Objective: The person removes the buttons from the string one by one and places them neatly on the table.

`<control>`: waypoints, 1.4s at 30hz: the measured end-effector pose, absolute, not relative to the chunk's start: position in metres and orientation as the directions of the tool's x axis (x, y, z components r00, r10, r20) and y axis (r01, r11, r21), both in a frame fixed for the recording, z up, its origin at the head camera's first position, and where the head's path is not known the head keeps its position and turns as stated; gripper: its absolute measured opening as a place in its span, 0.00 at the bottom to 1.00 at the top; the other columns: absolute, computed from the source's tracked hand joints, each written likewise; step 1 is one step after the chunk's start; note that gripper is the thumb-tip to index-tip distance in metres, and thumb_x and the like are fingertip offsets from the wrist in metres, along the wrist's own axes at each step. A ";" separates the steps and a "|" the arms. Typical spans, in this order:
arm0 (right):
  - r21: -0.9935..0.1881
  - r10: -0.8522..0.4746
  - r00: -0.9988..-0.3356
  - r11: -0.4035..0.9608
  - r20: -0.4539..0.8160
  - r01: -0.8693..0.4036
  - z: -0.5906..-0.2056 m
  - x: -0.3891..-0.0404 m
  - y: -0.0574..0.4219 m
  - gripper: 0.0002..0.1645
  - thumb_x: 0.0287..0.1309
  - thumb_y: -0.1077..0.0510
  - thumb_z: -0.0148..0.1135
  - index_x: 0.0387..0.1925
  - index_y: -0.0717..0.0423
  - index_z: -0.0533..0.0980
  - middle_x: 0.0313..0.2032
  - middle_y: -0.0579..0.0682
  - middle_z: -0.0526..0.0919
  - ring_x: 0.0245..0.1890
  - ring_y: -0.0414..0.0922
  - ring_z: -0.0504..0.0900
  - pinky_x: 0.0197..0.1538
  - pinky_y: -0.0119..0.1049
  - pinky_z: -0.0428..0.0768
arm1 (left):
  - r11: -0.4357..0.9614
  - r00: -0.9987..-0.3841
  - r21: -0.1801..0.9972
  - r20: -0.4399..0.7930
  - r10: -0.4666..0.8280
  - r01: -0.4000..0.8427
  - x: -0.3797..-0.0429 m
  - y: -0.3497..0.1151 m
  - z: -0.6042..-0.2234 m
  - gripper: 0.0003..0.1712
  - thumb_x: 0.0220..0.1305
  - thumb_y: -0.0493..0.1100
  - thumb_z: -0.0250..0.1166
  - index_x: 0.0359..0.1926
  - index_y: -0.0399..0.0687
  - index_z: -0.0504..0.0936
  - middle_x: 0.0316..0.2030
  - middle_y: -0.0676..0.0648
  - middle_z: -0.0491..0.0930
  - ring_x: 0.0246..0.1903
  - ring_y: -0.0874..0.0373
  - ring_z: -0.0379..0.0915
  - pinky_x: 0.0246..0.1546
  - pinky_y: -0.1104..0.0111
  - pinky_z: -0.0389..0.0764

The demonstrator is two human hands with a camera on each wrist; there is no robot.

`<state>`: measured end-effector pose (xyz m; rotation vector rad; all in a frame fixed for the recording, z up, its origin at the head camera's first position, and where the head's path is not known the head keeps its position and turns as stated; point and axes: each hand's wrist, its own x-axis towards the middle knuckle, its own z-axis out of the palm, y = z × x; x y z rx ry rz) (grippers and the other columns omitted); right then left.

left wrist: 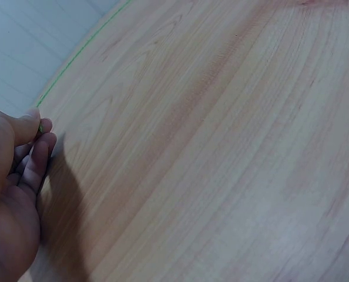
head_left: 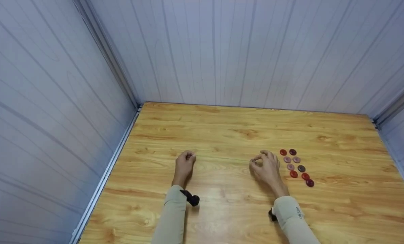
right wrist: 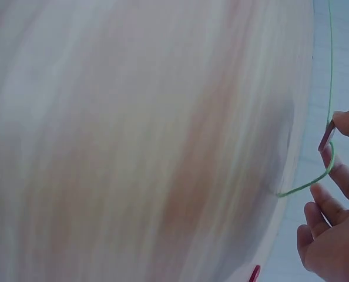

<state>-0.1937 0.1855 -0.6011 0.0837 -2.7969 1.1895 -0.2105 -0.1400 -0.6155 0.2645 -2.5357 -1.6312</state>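
A thin green string [head_left: 224, 159] runs taut between the two hands, just above the wooden table. My left hand [head_left: 184, 166] pinches one end of it between thumb and fingertips; the left wrist view shows the string [left wrist: 80, 51] leading away from that pinch. In the right wrist view, my right hand [right wrist: 338, 229] pinches a small dark red button [right wrist: 326, 137] edge-on between thumb and index finger. The string passes at this button, and a loose tail [right wrist: 304, 189] curves below it. Whether the string goes through the button's hole cannot be made out.
Several round buttons, among them a red one [head_left: 283, 152], a pink one [head_left: 287, 159] and a grey one [head_left: 301, 168], lie on the table [head_left: 222, 217] to the right of my right hand. Pale panel walls [head_left: 202, 51] stand behind and at both sides.
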 end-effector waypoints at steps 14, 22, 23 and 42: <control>-0.698 0.017 -0.994 0.714 0.104 -0.061 -0.603 -0.189 0.210 0.17 0.57 0.49 0.65 0.38 0.60 0.78 0.61 0.63 0.67 0.62 0.62 0.59 0.64 0.62 0.50 | 0.400 -0.980 0.912 -0.005 -0.201 -0.087 -0.210 -0.141 -0.615 0.07 0.67 0.38 0.59 0.40 0.38 0.80 0.34 0.45 0.80 0.35 0.56 0.74 0.38 0.65 0.76; -0.688 0.032 -0.996 0.725 0.084 -0.034 -0.602 -0.187 0.221 0.16 0.58 0.50 0.64 0.38 0.60 0.78 0.62 0.62 0.67 0.63 0.62 0.56 0.62 0.62 0.50 | 0.404 -0.978 0.911 0.000 -0.209 -0.086 -0.210 -0.140 -0.616 0.06 0.66 0.38 0.60 0.39 0.39 0.80 0.33 0.45 0.80 0.34 0.56 0.74 0.38 0.66 0.75; -0.689 0.035 -0.996 0.724 0.083 -0.032 -0.602 -0.186 0.222 0.16 0.58 0.50 0.64 0.38 0.60 0.78 0.62 0.62 0.66 0.63 0.62 0.56 0.62 0.62 0.50 | 0.401 -0.978 0.912 0.002 -0.210 -0.084 -0.210 -0.140 -0.616 0.06 0.66 0.38 0.60 0.39 0.39 0.80 0.33 0.45 0.80 0.34 0.56 0.74 0.39 0.65 0.75; -0.697 0.076 -0.994 0.717 0.079 -0.001 -0.602 -0.180 0.240 0.17 0.58 0.51 0.63 0.40 0.62 0.77 0.62 0.63 0.66 0.65 0.63 0.56 0.65 0.63 0.48 | 0.382 -0.981 0.921 -0.001 -0.196 -0.077 -0.209 -0.142 -0.616 0.07 0.67 0.39 0.60 0.39 0.39 0.80 0.33 0.45 0.80 0.34 0.56 0.74 0.38 0.65 0.76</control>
